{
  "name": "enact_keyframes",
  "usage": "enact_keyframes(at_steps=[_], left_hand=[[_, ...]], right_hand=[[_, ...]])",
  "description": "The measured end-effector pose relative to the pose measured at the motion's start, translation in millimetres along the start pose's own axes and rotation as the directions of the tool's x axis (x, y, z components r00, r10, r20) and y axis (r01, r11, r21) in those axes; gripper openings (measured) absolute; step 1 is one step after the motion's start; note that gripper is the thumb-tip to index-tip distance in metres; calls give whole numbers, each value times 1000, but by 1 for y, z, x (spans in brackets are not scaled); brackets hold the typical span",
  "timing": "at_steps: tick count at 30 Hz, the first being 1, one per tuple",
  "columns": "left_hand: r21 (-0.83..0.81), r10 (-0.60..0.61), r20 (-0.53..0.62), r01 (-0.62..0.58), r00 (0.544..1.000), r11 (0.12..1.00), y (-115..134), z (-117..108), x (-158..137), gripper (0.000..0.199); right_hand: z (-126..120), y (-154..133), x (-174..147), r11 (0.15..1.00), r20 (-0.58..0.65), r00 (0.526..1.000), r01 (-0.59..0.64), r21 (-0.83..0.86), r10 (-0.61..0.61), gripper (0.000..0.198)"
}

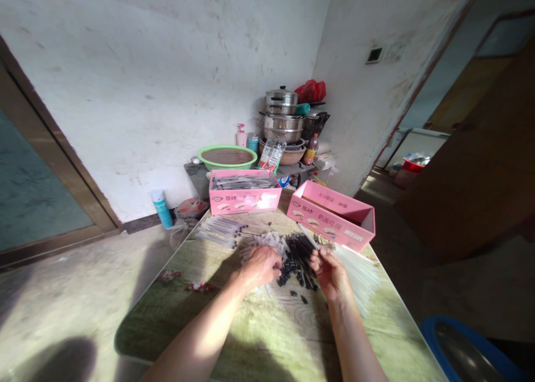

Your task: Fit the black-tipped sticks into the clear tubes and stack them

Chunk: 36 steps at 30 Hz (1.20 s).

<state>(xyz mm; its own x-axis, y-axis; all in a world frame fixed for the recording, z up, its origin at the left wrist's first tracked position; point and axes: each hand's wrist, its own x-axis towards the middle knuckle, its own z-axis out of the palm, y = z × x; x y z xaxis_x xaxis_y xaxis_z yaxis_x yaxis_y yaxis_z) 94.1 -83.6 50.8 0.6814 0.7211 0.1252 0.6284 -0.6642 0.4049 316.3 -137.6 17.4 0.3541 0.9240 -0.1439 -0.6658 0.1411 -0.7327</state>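
Note:
My right hand pinches a slim translucent tube, which looks like a pen barrel and slants up to the left. Over a heap of small whitish plastic pieces, my left hand has its fingers curled together; what is in them is hidden. Between the hands lies a pile of thin black sticks, with small black caps at its near side. Beside my right hand a spread of clear tubes covers the table. To the left are rows of white tubes with dark ends.
A pink box filled with tubes stands at the table's far edge. Another pink box is at the right. Behind them are a green-rimmed basin and stacked pots. A blue spray can stands on the floor.

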Motion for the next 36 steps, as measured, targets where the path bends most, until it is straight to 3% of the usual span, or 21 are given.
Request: enact_keyframes(at_steps=[6, 9, 11, 14, 17, 19, 27, 36], left_hand=[[-108, 40, -30, -43, 999, 993, 0, 11, 2, 11], [-391, -41, -113, -7, 993, 920, -8, 19, 6, 13], [-641, -134, -163, -2, 978, 767, -13, 22, 10, 8], [-891, -236, -159, -36, 959, 452, -19, 21, 14, 10], [-980, -321, -123, -63, 939, 190, -23, 18, 15, 22], [-991, -380, -112, -77, 918, 106, -24, 16, 15, 28], [-990, -454, -36, -94, 891, -107, -23, 4, 13, 33], [-990, -458, -81, -126, 885, -69, -25, 4, 14, 24]], right_hand=[[0, 0, 0, 1000, 13, 1000, 9, -11, -9, 23], [-2, 1, 0, 1000, 17, 1000, 16, -25, -16, 26], [-1, 1, -1, 998, 34, 999, 28, -48, -26, 27], [4, 1, -4, 994, 71, 997, 39, -100, -31, 27], [11, 1, -9, 985, 105, 994, 40, -166, -23, 27], [14, 1, -11, 978, 123, 992, 44, -202, -19, 28], [16, 1, -13, 971, 126, 992, 49, -236, -19, 29], [18, 1, -13, 968, 128, 992, 29, -251, 3, 29]])
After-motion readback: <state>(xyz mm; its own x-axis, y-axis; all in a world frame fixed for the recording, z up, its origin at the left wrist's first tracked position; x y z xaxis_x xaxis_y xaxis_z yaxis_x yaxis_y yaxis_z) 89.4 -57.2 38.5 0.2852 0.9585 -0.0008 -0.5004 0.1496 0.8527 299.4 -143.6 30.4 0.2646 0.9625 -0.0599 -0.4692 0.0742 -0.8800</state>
